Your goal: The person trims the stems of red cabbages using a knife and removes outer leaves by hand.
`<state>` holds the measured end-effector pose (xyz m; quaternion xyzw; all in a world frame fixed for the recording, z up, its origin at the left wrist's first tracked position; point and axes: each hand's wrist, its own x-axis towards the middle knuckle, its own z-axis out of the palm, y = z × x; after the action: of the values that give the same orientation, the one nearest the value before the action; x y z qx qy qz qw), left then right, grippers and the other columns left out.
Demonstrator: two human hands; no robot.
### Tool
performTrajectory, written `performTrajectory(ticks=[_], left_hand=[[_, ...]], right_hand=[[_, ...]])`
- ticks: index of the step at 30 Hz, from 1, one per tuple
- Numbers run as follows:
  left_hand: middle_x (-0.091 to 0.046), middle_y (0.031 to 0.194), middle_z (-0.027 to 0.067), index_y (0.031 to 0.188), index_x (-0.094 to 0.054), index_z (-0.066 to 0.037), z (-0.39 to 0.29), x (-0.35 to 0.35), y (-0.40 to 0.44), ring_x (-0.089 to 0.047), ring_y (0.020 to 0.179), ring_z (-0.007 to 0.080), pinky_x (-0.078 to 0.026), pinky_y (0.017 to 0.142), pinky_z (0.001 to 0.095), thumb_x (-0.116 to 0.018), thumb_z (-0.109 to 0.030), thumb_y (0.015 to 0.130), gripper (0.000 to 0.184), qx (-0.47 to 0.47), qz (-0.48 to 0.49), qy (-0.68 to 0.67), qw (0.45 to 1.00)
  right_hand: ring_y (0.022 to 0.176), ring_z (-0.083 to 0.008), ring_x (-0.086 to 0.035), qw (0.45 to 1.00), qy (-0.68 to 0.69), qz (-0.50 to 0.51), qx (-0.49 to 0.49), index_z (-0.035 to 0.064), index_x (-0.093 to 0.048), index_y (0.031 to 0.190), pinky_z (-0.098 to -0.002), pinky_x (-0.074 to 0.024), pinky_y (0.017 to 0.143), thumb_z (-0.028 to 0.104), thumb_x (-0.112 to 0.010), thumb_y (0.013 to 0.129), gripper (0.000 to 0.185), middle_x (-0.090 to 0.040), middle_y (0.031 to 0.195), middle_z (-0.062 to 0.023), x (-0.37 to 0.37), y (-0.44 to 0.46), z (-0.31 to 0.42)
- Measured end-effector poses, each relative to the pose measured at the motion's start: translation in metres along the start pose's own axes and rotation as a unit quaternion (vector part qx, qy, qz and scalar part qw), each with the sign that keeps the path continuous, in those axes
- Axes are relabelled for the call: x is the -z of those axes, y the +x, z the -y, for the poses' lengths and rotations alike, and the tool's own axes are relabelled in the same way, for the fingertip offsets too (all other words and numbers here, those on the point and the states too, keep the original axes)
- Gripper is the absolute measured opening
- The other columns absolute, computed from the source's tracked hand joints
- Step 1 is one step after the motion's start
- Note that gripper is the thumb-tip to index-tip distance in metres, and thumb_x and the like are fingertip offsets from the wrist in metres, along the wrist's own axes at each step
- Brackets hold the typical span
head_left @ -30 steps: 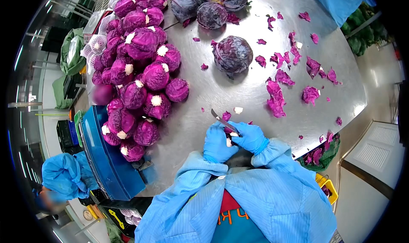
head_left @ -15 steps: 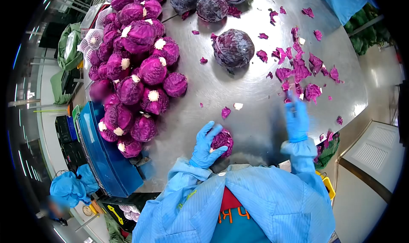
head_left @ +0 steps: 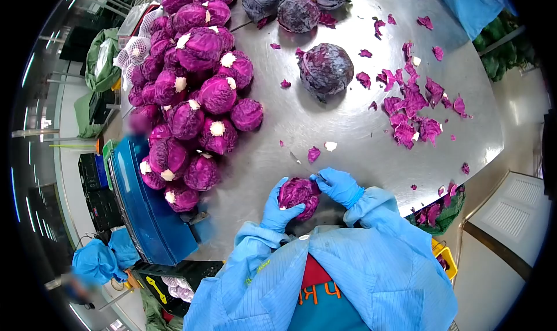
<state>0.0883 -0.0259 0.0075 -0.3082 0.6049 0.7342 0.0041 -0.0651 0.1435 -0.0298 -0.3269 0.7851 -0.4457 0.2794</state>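
Observation:
My left hand (head_left: 279, 208), in a blue glove, cups a trimmed red cabbage (head_left: 298, 196) from its left side, just above the near edge of the steel table. At the cabbage's upper right, my right hand (head_left: 339, 187) has its gloved fingers curled together against it. Something small and dark shows between those fingers, too little of it to name. Beyond my hands lie a purple leaf scrap (head_left: 314, 154) and a pale stem slice (head_left: 331, 146). Farther up the table rests a darker, untrimmed red cabbage (head_left: 326, 70).
Trimmed red cabbages (head_left: 218, 95) are heaped on the left, above a blue bin (head_left: 152, 209). Several dark cabbages (head_left: 298, 13) stand at the far edge. Torn leaves (head_left: 413, 102) litter the right side of the steel table (head_left: 270, 134). A green net bag (head_left: 445, 218) hangs at the right edge.
My right hand has come left and down from the leaf pile to the cabbage, its fingers now curled. The left hand still grips the cabbage, which shows more fully.

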Motion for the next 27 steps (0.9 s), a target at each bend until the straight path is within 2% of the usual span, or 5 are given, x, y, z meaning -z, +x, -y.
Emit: performTrajectory(ticks=[8, 13, 17, 23, 27], left_hand=[[-0.05, 0.135, 0.011, 0.142, -0.037, -0.001, -0.017, 0.009, 0.006, -0.05, 0.123, 0.0221, -0.037, 0.107, 0.0375, -0.082, -0.011, 0.068, 0.087, 0.059, 0.122, -0.201, 0.97], [-0.053, 0.131, 0.0132, 0.14, -0.038, -0.001, -0.032, -0.011, 0.02, -0.053, 0.12, 0.025, -0.04, 0.106, 0.0391, -0.079, -0.027, 0.069, 0.086, 0.085, 0.155, -0.214, 0.961], [-0.053, 0.131, 0.016, 0.139, -0.038, -0.001, -0.051, -0.015, 0.017, -0.055, 0.118, 0.0278, -0.044, 0.104, 0.0418, -0.077, -0.031, 0.07, 0.085, 0.165, 0.218, -0.28, 0.92], [-0.052, 0.131, 0.0182, 0.139, -0.038, -0.001, -0.055, -0.018, 0.014, -0.055, 0.119, 0.0318, -0.044, 0.105, 0.045, -0.076, -0.033, 0.071, 0.084, 0.208, 0.231, -0.35, 0.884], [-0.053, 0.131, 0.0183, 0.139, -0.036, -0.001, -0.052, -0.017, 0.013, -0.055, 0.12, 0.0318, -0.043, 0.106, 0.0455, -0.076, -0.031, 0.071, 0.084, 0.251, 0.241, -0.375, 0.86]], right_hand=[[0.074, -0.0235, -0.063, 0.926, -0.205, -0.317, -0.029, 0.0173, -0.057, 0.127, -0.0355, -0.0519, 0.066, 0.021, -0.066, 0.088, 0.04, -0.062, 0.093, -0.0082, 0.092, 0.001, -0.008], [0.078, -0.0087, -0.053, 0.976, 0.185, 0.008, -0.113, 0.0168, -0.06, 0.129, -0.0245, -0.0467, 0.076, 0.019, -0.076, 0.08, 0.052, -0.063, 0.097, -0.0001, 0.084, -0.007, 0.058], [0.085, -0.0103, -0.056, 0.942, 0.314, 0.066, -0.103, 0.0089, -0.065, 0.119, -0.0257, -0.0471, 0.081, 0.019, -0.079, 0.078, 0.045, -0.066, 0.103, -0.0027, 0.052, -0.004, 0.047], [0.091, -0.0132, -0.063, 0.928, 0.367, 0.047, -0.028, 0.0094, -0.066, 0.114, -0.0283, -0.0496, 0.078, 0.021, -0.075, 0.083, 0.035, -0.067, 0.105, -0.0051, 0.047, -0.005, 0.042], [0.079, -0.02, -0.066, 0.991, 0.098, 0.034, 0.088, 0.0162, -0.065, 0.115, -0.0326, -0.0521, 0.067, 0.023, -0.068, 0.087, 0.029, -0.066, 0.092, -0.0042, 0.06, -0.006, 0.046]])
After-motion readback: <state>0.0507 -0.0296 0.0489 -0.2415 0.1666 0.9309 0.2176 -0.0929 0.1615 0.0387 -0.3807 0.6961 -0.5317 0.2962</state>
